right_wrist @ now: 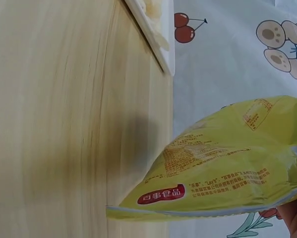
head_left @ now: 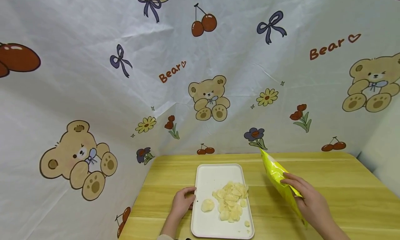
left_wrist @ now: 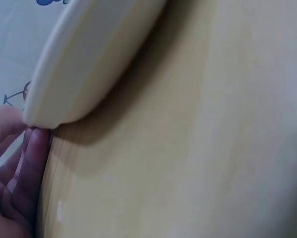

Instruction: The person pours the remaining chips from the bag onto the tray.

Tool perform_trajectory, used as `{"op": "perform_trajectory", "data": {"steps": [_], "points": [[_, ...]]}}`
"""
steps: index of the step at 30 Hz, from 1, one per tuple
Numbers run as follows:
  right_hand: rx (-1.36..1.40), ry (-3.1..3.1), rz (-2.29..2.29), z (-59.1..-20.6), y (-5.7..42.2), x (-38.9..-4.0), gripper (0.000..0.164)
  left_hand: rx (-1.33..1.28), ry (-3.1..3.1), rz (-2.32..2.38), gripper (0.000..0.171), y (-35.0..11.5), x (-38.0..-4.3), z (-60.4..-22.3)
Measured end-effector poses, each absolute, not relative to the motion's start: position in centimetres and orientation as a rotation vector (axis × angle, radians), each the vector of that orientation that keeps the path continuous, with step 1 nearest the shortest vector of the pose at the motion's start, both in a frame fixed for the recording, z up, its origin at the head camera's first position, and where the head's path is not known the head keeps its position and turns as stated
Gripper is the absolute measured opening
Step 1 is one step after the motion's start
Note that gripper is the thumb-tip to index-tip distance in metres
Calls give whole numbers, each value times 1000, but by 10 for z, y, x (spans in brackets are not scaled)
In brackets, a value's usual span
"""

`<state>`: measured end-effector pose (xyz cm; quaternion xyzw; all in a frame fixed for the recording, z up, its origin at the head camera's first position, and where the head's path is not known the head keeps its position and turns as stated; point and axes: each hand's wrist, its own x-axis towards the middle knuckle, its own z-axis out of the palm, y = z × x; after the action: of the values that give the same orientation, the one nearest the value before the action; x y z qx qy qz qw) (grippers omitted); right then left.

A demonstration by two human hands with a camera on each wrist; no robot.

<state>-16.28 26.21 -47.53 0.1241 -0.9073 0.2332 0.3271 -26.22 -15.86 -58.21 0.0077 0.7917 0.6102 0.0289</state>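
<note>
A white rectangular tray point(head_left: 207, 177) lies on the wooden table, holding a pile of potato chips point(head_left: 231, 200) toward its right side. One larger chip point(head_left: 207, 205) lies apart on the left. My left hand point(head_left: 182, 202) grips the tray's left rim; in the left wrist view its fingers point(left_wrist: 36, 148) meet the tray's edge from below. To the right of the tray, my right hand point(head_left: 312, 202) holds a yellow chip bag point(head_left: 276, 172) by its side, tilted above the table. Printed text shows on the bag point(right_wrist: 212, 163) in the right wrist view.
The wooden table point(head_left: 337, 184) reaches back to a white cloth point(head_left: 237, 59) printed with bears, cherries and flowers. This cloth also runs along the left side. Small chip crumbs point(head_left: 247, 223) lie near the tray's front right corner.
</note>
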Motion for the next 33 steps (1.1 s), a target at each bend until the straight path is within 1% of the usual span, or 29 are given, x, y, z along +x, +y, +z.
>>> {"op": "perform_trajectory", "data": {"steps": [11, 22, 33], "points": [[389, -2330, 600, -481, 272, -166, 76, 2, 2475, 1840, 31, -161, -264, -584], [351, -2413, 489, -492, 282, -164, 72, 33, 2476, 1860, 30, -163, -265, -586], [373, -2410, 452, -499, 291, -165, 72, 24, 2458, 1855, 30, -162, -264, -585]]}}
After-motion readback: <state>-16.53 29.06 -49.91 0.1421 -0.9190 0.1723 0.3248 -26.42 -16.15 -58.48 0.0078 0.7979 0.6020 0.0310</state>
